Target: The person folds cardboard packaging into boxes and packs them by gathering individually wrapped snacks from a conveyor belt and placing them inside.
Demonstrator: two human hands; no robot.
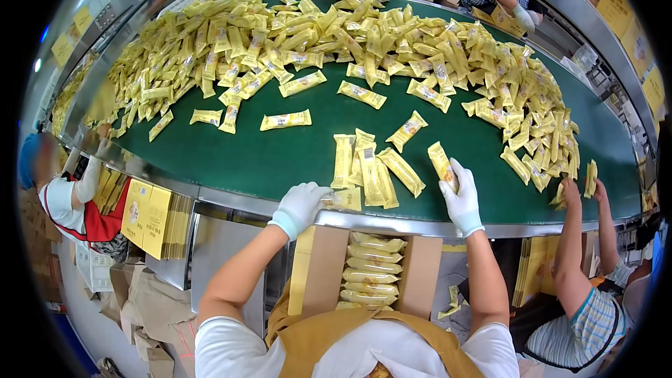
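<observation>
Right hand [462, 199], 4 o'clock, grip closed on yellow snack packet [441, 162], left hand [303, 204], 7 o'clock, on second packet [347, 199], can't tell grip closure, cardboard carton [421, 266], 6 o'clock

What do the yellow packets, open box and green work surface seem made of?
Yellow packets: glossy, probably plastic film, given highlights and creases. Open box: likely cardboard, from its matte brown flaps. Green work surface: smooth, uniform; perhaps rubber or plastic.

Close head-worn view, facing forward-down, edges apparently warped
</observation>
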